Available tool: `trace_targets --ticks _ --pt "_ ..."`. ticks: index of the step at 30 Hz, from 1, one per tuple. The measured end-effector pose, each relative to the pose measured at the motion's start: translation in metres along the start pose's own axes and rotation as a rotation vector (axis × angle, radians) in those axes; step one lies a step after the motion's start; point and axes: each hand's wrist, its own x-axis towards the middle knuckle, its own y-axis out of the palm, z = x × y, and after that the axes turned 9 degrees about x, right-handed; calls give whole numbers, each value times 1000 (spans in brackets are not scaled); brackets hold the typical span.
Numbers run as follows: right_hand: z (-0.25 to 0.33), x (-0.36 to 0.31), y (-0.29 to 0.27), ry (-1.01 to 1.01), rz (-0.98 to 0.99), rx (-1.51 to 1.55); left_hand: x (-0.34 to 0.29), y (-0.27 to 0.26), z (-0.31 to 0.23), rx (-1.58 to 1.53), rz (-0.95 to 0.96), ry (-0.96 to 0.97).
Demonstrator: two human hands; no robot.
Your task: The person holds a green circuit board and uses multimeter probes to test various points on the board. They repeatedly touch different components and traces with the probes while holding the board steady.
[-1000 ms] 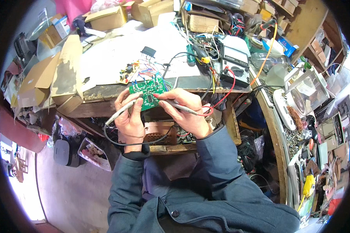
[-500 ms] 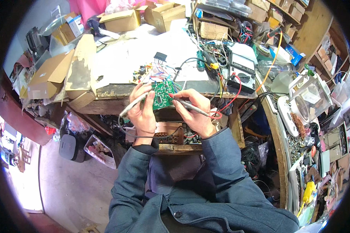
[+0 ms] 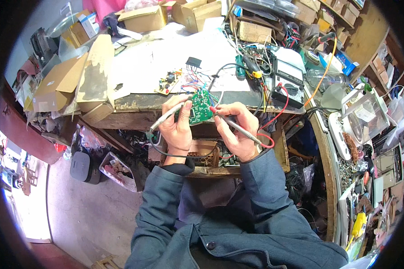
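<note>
Up at the bench's front edge, my left hand [image 3: 176,129] is closed around a green circuit board [image 3: 203,106], gripping its left side. A grey test probe [image 3: 167,116] with a black lead also lies in that hand, its tip hidden behind the fingers. My right hand [image 3: 239,132] pinches a second probe [image 3: 240,128] with a red tip and a red lead. That red tip is at the board's right side; contact cannot be made out. Thin coloured wires run from behind the board toward a small board with components [image 3: 169,82] and a black block-shaped part [image 3: 193,62].
An analog multimeter [image 3: 289,84] stands on the bench at right, beside green-handled and yellow-black tools. Cardboard boxes [image 3: 60,83] crowd the left and back. Under my hands is an open drawer [image 3: 211,171] with parts in it. Cluttered shelving fills the right side.
The whole view has shifted, so bench and hands appear farther right. The circuit board is tilted slightly differently, and more of the small board behind it shows. Both hands keep their grips.
</note>
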Motion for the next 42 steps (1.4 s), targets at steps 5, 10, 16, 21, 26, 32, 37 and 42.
trace_targets --ticks 5,10,16,21,26,32,37,42 --pt "-6 5 0 -236 2 -28 1 0 -8 84 18 80" --pt "6 6 2 54 36 -87 0 -3 -5 115 64 144" --pt "2 8 5 50 2 -102 -1 -7 -8 266 58 206" --pt "2 7 4 56 15 -110 -1 -8 -10 215 86 171" --pt "3 7 5 48 12 -83 0 -6 -11 173 74 149" --pt "1 8 6 -15 15 -103 0 -6 -11 190 94 160" --pt "-2 7 4 7 24 -116 -1 -7 -4 187 105 174" --pt "-3 7 4 2 22 -126 -1 -8 -7 204 110 185"
